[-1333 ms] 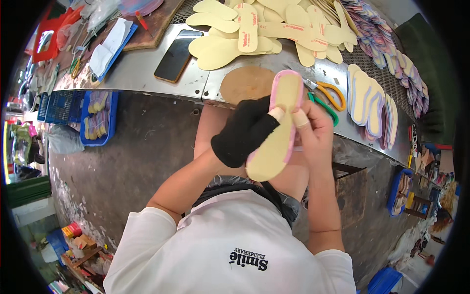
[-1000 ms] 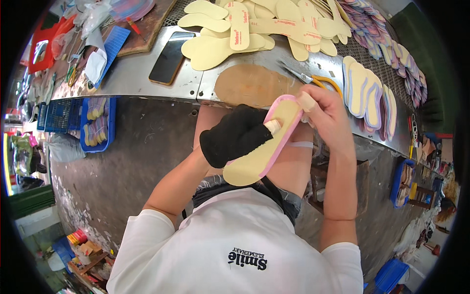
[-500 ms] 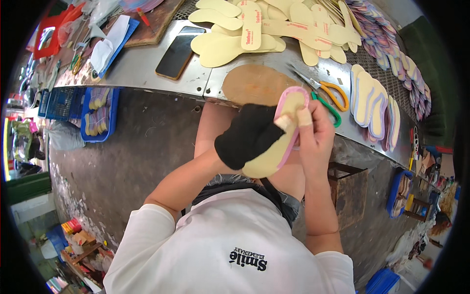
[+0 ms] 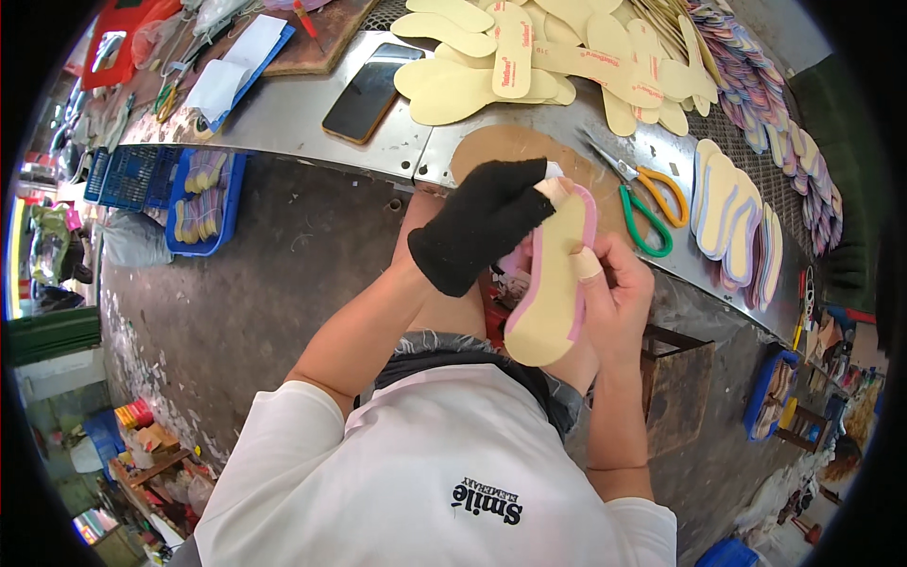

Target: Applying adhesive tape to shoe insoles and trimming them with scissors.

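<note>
Between my hands is a pale yellow insole (image 4: 553, 283) with a pink strip along much of its edge, held above my lap. My left hand (image 4: 487, 222), in a black fingerless glove, pinches its far end, with the thumb on the pale face. Lower down, the bare fingers of my right hand (image 4: 614, 283) close on the right edge, thumb on top. Tape wraps both thumbs. Part of the pink strip hangs behind the insole, partly hidden by the glove. Scissors (image 4: 627, 172) with one orange and one green handle lie on the metal bench beyond my right hand.
A brown oval board (image 4: 529, 146) lies at the bench edge (image 4: 378, 156). Pale insole pieces (image 4: 453, 90) are heaped behind it, near a phone (image 4: 364, 99). Edged insoles (image 4: 723, 203) stack at right. A blue basket (image 4: 203, 246) holds bundles at left.
The insole has turned and its near end has moved right. My left hand has shifted to its far end, while my right hand now grips lower along the edge. The view has shifted slightly.
</note>
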Tool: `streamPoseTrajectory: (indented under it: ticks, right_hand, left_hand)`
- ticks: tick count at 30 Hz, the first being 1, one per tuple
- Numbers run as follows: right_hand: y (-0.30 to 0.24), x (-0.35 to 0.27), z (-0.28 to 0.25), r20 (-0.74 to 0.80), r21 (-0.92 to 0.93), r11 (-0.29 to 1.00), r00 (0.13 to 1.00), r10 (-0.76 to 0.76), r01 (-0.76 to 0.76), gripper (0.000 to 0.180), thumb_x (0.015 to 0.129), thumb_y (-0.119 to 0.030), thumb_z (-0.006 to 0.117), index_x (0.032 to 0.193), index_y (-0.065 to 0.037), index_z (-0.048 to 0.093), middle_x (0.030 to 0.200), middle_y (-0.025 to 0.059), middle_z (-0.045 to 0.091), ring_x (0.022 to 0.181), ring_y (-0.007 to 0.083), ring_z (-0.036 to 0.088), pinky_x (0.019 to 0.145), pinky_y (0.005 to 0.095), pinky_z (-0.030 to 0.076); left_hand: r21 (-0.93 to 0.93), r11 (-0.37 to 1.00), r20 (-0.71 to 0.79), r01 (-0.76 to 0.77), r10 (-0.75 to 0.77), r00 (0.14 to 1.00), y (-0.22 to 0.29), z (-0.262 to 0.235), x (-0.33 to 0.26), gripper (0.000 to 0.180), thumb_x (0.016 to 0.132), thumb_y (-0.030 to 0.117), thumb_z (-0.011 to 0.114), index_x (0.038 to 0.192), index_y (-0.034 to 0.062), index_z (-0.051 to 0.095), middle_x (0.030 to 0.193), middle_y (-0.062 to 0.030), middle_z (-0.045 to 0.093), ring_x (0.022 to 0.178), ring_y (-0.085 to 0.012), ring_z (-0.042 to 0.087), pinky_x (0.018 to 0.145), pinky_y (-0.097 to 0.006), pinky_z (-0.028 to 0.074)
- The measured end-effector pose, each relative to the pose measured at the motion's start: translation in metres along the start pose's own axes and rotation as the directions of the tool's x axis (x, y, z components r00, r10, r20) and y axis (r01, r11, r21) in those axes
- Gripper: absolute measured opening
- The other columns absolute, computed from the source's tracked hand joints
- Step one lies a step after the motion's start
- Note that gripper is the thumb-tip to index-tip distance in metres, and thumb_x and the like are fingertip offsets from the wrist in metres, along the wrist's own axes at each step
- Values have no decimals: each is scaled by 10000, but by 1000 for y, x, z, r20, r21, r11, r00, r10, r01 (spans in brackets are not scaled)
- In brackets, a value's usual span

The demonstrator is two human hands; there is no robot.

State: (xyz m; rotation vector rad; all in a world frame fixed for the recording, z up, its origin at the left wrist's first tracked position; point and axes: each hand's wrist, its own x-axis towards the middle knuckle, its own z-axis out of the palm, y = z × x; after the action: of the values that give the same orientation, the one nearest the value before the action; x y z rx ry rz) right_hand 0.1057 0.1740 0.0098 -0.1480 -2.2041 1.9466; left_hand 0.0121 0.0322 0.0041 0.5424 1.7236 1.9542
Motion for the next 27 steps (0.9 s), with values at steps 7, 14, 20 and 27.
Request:
streamPoseTrajectory:
  ticks: [7,14,20,27]
  right_hand:
    - [10,-4,-5,274,617,710,939,209,-338,119,874,-103,571,858,14,558,779,41,603,646,60,531,563,196,420]
    - [16,-2,1,173,358,864,934,312,-355,196,885,-165,568,920,23,607,766,32,589,563,56,474,474,188,362]
    - [-6,29,-25,229,287,950,971,62,-128,180,910,-155,524,848,-3,599,656,-30,532,523,23,417,458,171,314]
    - [-4,27,-10,85,-151,935,947,-311,321,158,888,-121,559,781,-5,557,635,-48,506,549,17,434,476,162,322]
  left_hand:
    - [-557,822,122,114,-55,991,-17,-8,10,395,917,420,470,1023,53,567,783,7,550,688,-59,501,603,-191,396]
    - [-226,971,56,81,-70,996,-15,-7,-2,190,861,250,594,851,60,609,591,39,497,503,-22,454,423,-180,353]
    - [-66,990,101,125,-118,988,9,-2,-9,142,841,177,609,793,44,610,646,31,543,566,-20,480,479,-192,381]
    - [-15,997,78,76,-75,994,11,6,-5,229,867,197,556,769,-9,567,624,8,526,599,-46,419,522,-247,377]
